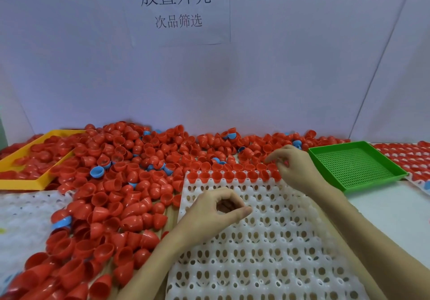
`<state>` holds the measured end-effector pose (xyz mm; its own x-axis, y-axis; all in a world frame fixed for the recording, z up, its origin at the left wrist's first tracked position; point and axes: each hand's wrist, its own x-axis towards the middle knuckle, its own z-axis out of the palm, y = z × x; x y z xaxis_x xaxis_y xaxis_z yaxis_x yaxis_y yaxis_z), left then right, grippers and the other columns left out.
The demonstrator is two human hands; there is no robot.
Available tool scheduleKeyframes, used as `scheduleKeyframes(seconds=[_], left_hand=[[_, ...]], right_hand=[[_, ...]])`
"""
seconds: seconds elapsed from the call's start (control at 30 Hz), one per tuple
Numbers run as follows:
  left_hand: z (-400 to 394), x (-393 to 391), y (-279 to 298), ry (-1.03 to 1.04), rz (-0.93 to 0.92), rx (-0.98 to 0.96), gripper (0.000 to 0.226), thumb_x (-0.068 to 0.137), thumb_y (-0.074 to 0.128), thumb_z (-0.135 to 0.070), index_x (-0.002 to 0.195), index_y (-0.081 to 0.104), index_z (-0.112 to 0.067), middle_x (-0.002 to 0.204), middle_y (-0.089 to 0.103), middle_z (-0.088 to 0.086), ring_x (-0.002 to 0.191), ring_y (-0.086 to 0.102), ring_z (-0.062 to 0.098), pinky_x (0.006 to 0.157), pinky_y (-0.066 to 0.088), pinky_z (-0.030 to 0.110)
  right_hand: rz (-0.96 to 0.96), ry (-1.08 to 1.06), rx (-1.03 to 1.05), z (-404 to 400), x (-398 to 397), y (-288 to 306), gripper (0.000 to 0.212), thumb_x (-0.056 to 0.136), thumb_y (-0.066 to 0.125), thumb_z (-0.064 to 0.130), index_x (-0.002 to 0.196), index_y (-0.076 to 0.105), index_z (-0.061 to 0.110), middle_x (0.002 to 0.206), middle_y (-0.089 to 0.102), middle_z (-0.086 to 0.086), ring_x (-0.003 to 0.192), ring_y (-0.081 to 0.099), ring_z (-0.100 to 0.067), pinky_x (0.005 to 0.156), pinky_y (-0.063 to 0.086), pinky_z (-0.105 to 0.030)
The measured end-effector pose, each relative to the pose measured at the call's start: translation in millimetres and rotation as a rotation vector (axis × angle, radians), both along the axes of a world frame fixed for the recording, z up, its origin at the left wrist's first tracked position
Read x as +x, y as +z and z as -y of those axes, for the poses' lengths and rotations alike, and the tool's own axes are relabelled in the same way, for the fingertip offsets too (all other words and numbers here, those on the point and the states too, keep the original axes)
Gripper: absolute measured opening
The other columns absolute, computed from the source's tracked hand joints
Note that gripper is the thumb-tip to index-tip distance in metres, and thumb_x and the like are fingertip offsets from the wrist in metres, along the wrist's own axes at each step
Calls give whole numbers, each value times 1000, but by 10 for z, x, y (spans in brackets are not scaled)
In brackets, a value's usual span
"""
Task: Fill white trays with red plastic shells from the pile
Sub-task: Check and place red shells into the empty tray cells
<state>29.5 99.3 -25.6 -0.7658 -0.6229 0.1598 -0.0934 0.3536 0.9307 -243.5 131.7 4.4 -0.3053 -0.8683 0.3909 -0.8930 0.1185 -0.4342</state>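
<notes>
A white tray [267,253] with rows of round cells lies in front of me. Its far row holds several red shells [216,176], open side up. A big pile of red shells [130,171] spreads to the left of the tray and behind it. My left hand [218,209] hovers over the tray's upper left part, its fingers curled round to the thumb with nothing visible inside. My right hand [295,167] is at the right end of the filled row, its curled fingers pinching a red shell [286,163] that is mostly hidden.
A yellow tray [14,157] with red shells sits at the far left. A green perforated tray [356,167] stands right of my right hand. Behind it lies a filled white tray [407,153]. Another white tray [23,218] lies at the left. Blue shells [97,171] are mixed into the pile.
</notes>
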Motion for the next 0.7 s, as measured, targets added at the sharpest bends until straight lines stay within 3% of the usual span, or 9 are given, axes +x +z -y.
scheduleKeyframes(seconds=[0.03, 0.1, 0.17, 0.23, 0.33, 0.47, 0.57, 0.7], left_hand=[[4, -1, -1, -1, 1, 1, 18, 93, 78, -40, 93, 77, -22, 88, 75, -3, 82, 72, 10, 79, 56, 21], [8, 0, -6, 0, 0, -3, 18, 94, 77, -39, 93, 77, -21, 88, 75, -3, 81, 71, 9, 79, 56, 21], [10, 2, -9, 1, -3, -3, 18, 94, 77, -38, 93, 77, -20, 88, 74, -3, 80, 70, 8, 78, 55, 20], [12, 6, -9, -2, -3, 5, 18, 95, 77, -38, 93, 77, -20, 89, 74, -3, 81, 70, 8, 79, 55, 20], [25, 12, -11, -4, 5, 13, 19, 94, 77, -39, 93, 77, -21, 91, 75, -4, 83, 71, 9, 81, 57, 22], [38, 7, -32, -1, 9, 21, 19, 95, 77, -39, 95, 77, -20, 93, 74, -4, 85, 71, 11, 84, 59, 26], [51, 13, -36, 2, 13, 11, 18, 96, 76, -39, 96, 77, -21, 93, 74, -4, 84, 71, 8, 82, 58, 23], [45, 9, -35, 13, 24, -8, 17, 96, 75, -39, 96, 78, -22, 91, 74, -7, 82, 70, 5, 80, 56, 20]], right_hand=[[-39, 1, 14, 113, -8, 65, 34, 100, 53, -2, 109, 80, 17, 117, 69, -2, 92, 64, -12, 75, 46, -9], [-92, -27, 55, 367, -45, 172, 37, 99, 51, -6, 120, 76, 11, 125, 70, -9, 104, 68, -24, 89, 55, -27], [-124, -72, 142, 596, -106, 239, 48, 93, 50, -12, 132, 69, 8, 135, 67, -13, 120, 64, -30, 102, 55, -40], [-184, -97, 248, 748, -173, 250, 54, 90, 53, -12, 137, 65, 10, 138, 65, -13, 124, 62, -32, 103, 55, -44], [-325, -99, 396, 861, -257, 160, 37, 94, 56, -6, 123, 72, 12, 125, 71, -10, 110, 68, -29, 94, 59, -42], [-265, -105, 295, 905, -326, 80, 26, 92, 59, -7, 103, 78, 7, 111, 74, -12, 99, 69, -28, 91, 58, -42], [-186, -124, 117, 884, -387, 75, 25, 94, 54, -9, 102, 76, 0, 106, 73, -17, 97, 68, -34, 91, 55, -47], [-221, -93, 4, 796, -451, 101, 17, 94, 60, -3, 102, 74, 3, 105, 70, -14, 95, 66, -32, 87, 54, -44]])
